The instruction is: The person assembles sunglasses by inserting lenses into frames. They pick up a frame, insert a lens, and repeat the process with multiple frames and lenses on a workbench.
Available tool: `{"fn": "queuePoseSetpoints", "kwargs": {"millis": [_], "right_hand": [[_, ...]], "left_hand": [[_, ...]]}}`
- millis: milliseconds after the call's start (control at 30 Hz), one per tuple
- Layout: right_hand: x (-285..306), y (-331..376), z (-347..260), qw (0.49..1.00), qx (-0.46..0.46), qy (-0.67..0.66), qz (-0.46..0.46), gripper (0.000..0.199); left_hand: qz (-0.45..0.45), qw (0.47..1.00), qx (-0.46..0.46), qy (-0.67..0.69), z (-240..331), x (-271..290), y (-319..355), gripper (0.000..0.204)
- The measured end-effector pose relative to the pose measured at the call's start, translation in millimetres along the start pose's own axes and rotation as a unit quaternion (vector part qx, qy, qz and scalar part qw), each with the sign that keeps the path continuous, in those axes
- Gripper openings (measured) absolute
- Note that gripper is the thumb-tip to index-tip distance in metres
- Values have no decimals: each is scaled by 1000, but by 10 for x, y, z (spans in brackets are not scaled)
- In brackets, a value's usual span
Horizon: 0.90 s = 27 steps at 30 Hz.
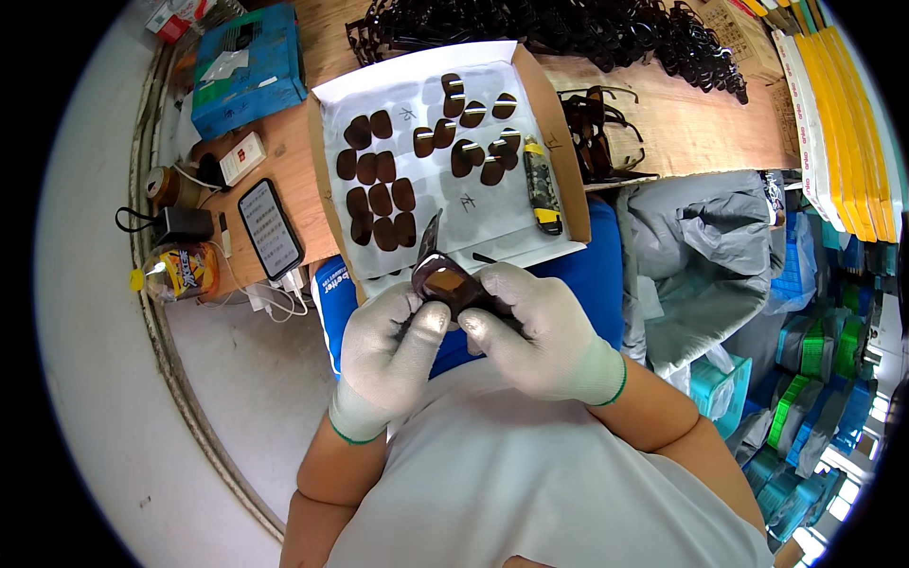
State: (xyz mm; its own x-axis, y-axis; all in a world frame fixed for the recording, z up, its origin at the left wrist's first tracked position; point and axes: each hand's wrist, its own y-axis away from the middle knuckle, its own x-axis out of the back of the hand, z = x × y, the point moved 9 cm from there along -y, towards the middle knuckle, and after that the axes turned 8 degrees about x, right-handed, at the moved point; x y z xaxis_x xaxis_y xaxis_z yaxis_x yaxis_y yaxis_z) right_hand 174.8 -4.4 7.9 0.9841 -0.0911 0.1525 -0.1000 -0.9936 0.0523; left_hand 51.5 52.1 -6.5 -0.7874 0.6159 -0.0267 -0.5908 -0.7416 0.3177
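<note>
Both my hands wear white knit gloves and meet over my lap. My left hand [393, 346] and my right hand [535, 327] together grip a dark sunglasses frame [453, 284] with a brown lens in it; one temple arm sticks up toward the tray. Just beyond the hands lies a shallow cardboard tray [561, 142] lined with white paper, holding several loose brown lenses [381, 202] in two groups and a camouflage-patterned utility knife [540, 185].
A phone [270, 227] on a cable, a bottle [180, 270], a white box and a blue crate [248, 66] sit on the wooden table at left. Piles of black frames [606, 33] lie at the back. Yellow flat boxes [833, 104] and grey bags [705, 237] are at right.
</note>
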Motion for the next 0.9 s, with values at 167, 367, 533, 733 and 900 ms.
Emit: {"fn": "queuePoseSetpoints", "kwargs": {"millis": [167,367,533,733,900], "right_hand": [[17,21,-172,993,47,106,18,11],[-22,57,-293,971,106,206,64,14],[-63,75,-354,962,141,227,61,14],[-101,-48,-211,991,91,102,1,10],[-221,-5,57,979,-108,-149,-88,18]], "left_hand": [[17,984,-89,-153,57,29,60,12],[45,985,-134,-97,150,-34,85,9],[62,983,-125,-117,202,2,150,11],[28,989,-125,-77,94,123,92,23],[-4,998,-11,63,-165,180,96,28]]}}
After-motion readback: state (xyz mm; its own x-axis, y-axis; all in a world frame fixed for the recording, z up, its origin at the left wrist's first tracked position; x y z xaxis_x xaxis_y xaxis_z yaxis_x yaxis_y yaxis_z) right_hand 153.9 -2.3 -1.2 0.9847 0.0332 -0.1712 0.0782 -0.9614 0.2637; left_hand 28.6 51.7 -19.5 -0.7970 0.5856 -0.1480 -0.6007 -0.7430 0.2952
